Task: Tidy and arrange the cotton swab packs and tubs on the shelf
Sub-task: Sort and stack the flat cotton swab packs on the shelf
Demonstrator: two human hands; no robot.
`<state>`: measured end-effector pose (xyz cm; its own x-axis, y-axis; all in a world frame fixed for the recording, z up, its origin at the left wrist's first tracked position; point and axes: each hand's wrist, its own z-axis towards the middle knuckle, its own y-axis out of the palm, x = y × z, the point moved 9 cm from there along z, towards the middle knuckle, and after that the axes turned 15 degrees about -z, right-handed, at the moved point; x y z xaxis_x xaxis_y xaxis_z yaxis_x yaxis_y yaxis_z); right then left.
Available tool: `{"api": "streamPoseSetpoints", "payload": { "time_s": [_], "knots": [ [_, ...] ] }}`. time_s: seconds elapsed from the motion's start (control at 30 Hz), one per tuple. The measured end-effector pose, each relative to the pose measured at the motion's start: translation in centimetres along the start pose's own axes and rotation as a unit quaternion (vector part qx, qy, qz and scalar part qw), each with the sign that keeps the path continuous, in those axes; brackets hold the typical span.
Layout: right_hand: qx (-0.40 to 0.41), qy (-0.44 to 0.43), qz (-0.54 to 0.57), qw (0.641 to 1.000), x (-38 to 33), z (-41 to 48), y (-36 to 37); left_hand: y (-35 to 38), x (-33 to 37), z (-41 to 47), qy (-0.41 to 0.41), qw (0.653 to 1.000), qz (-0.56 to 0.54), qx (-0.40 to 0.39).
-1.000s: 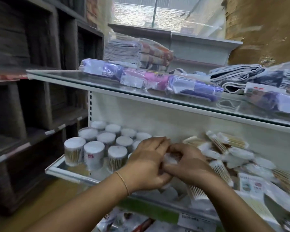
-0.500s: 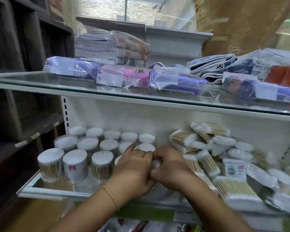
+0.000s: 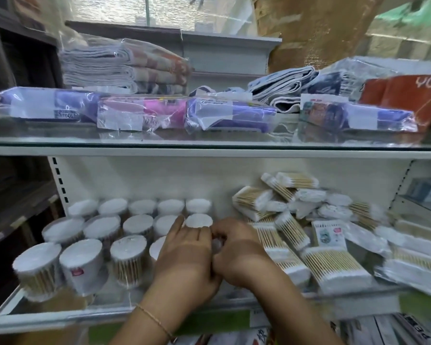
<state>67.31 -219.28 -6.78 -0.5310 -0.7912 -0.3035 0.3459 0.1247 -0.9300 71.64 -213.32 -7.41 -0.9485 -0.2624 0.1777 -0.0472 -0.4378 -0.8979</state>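
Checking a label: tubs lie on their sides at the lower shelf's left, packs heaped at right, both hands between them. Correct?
Not quite. The tubs stand upright in rows, white tops up, not on their sides. The rest holds: they are at the left of the shelf, packs heaped at right, left hand and right hand between them. The head view shows it.

Swab tubs (image 3: pixel 81 263) stand in rows left on the lower shelf (image 3: pixel 60 317), swab packs (image 3: pixel 331 267) piled right; wrapped packets (image 3: pixel 139 114) line the glass shelf (image 3: pixel 209 143) above.
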Motion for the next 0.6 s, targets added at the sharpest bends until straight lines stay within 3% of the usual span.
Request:
{"api": "streamPoseSetpoints", "payload": {
  "time_s": [0.27, 0.4, 0.6],
  "knots": [
    [-0.005, 0.019, 0.014, 1.000, 0.4, -0.1, 0.0, 0.3, -0.1, 0.1, -0.017, 1.000, -0.017, -0.019],
    [-0.018, 0.003, 0.022, 1.000, 0.3, -0.1, 0.4, 0.0, -0.4, -0.2, -0.016, 0.998, -0.032, 0.047],
    [-0.042, -0.101, 0.006, 0.994, 1.0, -1.1, -1.8, -0.5, 1.0, 0.8, -0.008, 0.993, -0.020, 0.114]
  ]
}}
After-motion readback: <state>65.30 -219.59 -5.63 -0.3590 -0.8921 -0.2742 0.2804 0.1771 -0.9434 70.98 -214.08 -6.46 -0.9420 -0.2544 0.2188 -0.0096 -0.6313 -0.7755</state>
